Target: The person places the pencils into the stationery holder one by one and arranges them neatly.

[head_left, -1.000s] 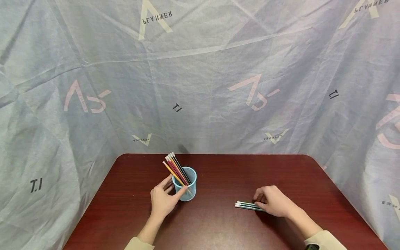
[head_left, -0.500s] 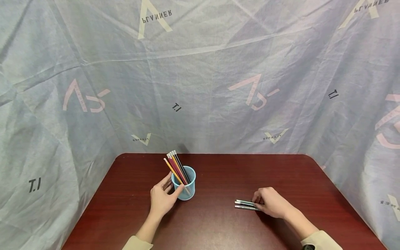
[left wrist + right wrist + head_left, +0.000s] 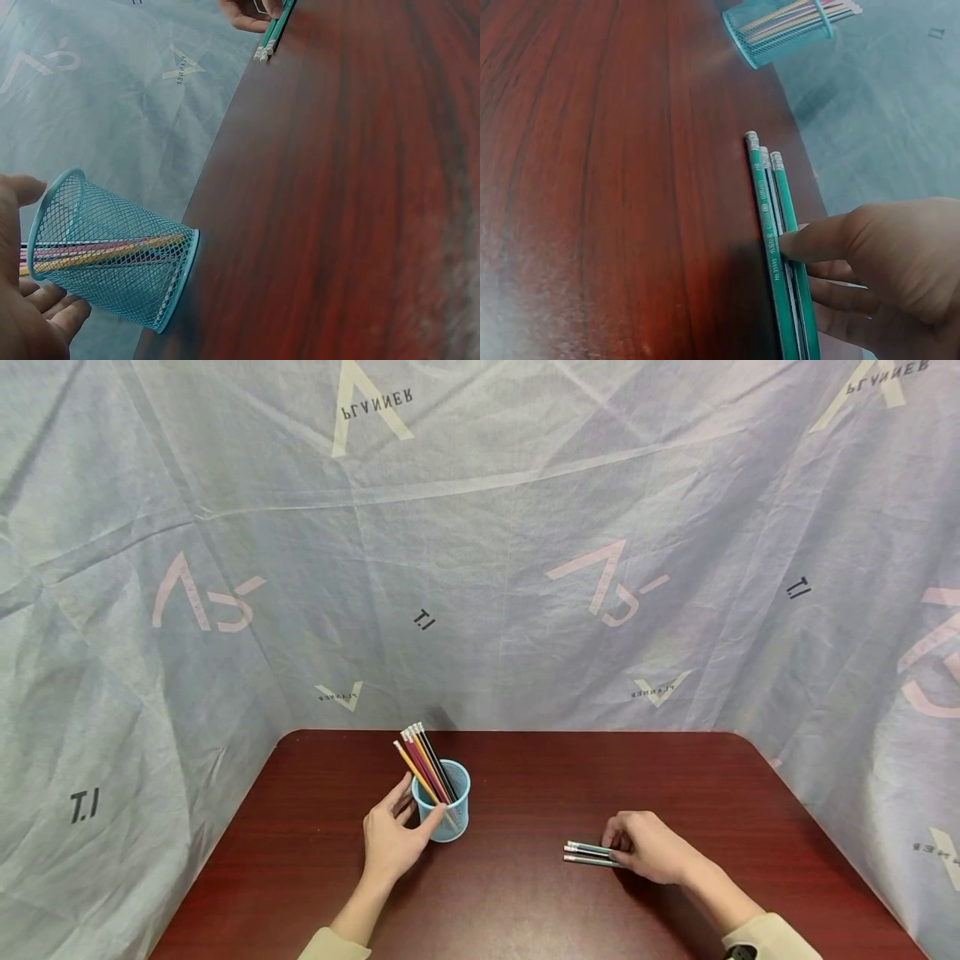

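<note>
At the left of the table in the head view, a light blue mesh pencil cup (image 3: 455,821) stands upright. Several pencils (image 3: 426,768) in yellow, dark red and black lean in it, white erasers up. My left hand (image 3: 392,839) holds the cup from its near left side, thumb in front and fingers behind. To the right, my right hand (image 3: 654,847) pinches green pencils (image 3: 767,225) between thumb and fingers, low over the tabletop. Three eraser ends show, pointing left towards the cup. The palm hides the pencils' other ends in the head view.
A dark red wood-grain table (image 3: 517,893) with rounded far corners lies under both hands. Grey printed cloth (image 3: 480,543) hangs behind it and along both sides. Bare tabletop separates the cup from the green pencils.
The green pencils have shifted under my right fingers, with the nearest one now slightly apart from the others. The pencils in the cup lean a little less. My left hand has hardly moved.
</note>
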Tool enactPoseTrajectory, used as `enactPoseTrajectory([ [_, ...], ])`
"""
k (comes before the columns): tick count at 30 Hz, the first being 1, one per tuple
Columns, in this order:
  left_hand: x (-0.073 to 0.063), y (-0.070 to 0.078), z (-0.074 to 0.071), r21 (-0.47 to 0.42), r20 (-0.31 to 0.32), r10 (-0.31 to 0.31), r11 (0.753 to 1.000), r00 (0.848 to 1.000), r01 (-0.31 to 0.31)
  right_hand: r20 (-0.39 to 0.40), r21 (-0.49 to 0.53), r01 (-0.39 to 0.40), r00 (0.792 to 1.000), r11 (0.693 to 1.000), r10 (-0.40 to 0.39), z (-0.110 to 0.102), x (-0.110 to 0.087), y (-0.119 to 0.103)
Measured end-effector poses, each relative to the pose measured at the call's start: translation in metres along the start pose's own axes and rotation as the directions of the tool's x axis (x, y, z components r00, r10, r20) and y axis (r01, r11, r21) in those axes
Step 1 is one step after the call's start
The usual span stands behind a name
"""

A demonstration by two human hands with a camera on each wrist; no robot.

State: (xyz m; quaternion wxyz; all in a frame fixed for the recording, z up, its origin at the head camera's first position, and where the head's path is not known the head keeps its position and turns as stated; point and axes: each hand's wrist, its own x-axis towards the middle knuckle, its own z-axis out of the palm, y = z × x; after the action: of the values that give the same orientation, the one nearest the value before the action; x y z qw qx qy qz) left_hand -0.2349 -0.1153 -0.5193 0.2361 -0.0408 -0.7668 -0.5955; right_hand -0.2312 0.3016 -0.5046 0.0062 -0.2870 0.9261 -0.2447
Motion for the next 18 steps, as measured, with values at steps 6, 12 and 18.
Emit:
enactPoseTrajectory([
  [6,-0.001,0.003,0.001,0.003,-0.014,-0.033,0.999,0.999,0.033,-0.014,-0.002,-0.023,1.0,1.0,0.023,-0.011,0.006,-0.002],
  [12,-0.001,0.003,0.001,0.013,-0.023,-0.03,0.999,0.999,0.031,-0.08,-0.04,-0.039,0.996,0.998,0.036,-0.032,0.018,-0.011],
  [18,0.0,0.001,0.002,0.008,-0.024,-0.023,1.0,0.999,0.023,-0.163,-0.06,-0.027,0.986,0.998,0.016,-0.047,0.034,-0.021],
])
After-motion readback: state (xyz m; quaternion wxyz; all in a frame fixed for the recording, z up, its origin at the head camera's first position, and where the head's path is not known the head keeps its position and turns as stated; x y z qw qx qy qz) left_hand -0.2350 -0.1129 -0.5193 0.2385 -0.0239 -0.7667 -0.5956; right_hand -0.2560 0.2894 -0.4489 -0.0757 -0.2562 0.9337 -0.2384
